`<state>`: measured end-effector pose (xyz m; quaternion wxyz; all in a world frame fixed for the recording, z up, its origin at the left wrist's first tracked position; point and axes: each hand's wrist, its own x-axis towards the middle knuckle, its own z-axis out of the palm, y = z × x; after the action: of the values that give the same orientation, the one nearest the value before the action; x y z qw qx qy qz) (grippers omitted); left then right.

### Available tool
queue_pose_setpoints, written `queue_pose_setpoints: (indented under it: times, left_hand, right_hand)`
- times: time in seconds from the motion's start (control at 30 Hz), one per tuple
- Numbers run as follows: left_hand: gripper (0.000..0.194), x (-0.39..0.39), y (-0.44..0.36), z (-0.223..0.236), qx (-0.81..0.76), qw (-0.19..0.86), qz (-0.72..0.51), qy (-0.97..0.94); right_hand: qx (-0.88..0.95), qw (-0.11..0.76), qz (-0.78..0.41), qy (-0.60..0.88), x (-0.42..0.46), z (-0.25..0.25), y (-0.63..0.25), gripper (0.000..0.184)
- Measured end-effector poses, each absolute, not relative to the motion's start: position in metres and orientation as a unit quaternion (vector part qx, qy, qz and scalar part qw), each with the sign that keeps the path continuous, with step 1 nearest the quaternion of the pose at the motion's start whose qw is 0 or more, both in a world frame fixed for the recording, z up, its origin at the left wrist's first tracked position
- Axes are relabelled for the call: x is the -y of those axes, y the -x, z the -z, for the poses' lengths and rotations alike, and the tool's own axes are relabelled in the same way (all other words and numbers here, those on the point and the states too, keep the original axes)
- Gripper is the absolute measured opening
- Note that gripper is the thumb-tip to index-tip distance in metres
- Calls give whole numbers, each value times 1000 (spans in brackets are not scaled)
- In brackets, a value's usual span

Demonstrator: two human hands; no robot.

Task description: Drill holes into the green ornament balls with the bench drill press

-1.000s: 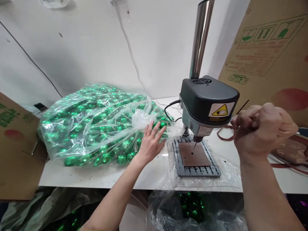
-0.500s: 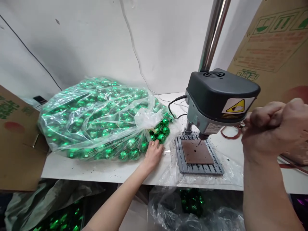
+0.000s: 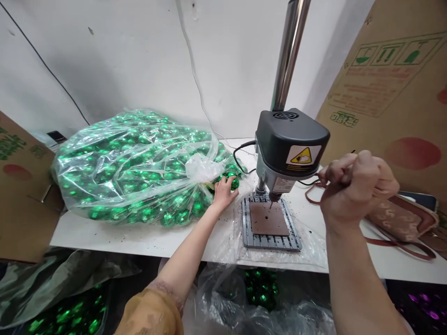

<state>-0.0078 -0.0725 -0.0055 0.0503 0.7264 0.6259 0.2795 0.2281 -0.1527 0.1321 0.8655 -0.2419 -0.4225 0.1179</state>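
My left hand [image 3: 224,193] reaches into the mouth of a clear plastic bag [image 3: 139,160] full of shiny green faceted balls. Its bent fingers and thumb close around one green ball [image 3: 233,183] at the opening. My right hand [image 3: 358,186] makes a fist beside the small bench drill press [image 3: 292,139], around its feed lever, which is mostly hidden by the fingers. Under the chuck, the thin drill bit [image 3: 271,204] points down above a brown square plate [image 3: 268,218] with a small dark hole. That plate lies on the slotted grey base [image 3: 272,243].
Cardboard boxes stand at left [image 3: 24,195] and right [image 3: 391,79]. A patterned bag with brown straps [image 3: 398,216] lies at right. Dark shavings and plastic film surround the drill base. Below the table edge are more green balls [image 3: 261,288] and purple shiny pieces [image 3: 428,304].
My left hand first lay spread by the bag's knot, dropped below the opening, then moved up onto the balls. My right fist stays beside the drill press. The view has shifted.
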Motion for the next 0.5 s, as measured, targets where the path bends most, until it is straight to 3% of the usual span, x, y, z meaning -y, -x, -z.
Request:
queue_pose_setpoints:
  times: [0.07, 0.13, 0.2, 0.27, 0.33, 0.5]
  left_hand:
    - [46, 92, 6, 6, -586, 169, -442, -658]
    - [48, 117, 2, 7, -514, 359, -543, -558]
    - [52, 139, -6, 8, -436, 544, -551, -458]
    - [52, 156, -16, 10, -393, 642, -531, -388]
    - [52, 163, -24, 13, -393, 657, -525, -371]
    - [59, 155, -39, 29, -440, 573, -509, -468]
  right_hand:
    - [427, 864, -123, 239, 153, -132, -229, 43]
    - [429, 863, -125, 236, 153, -132, -229, 43]
    - [430, 863, -125, 234, 153, -131, -229, 42]
    - [433, 862, -124, 234, 153, -131, -229, 42]
    - [436, 861, -120, 234, 152, -130, -229, 43]
    - [451, 854, -114, 231, 151, -126, -231, 47]
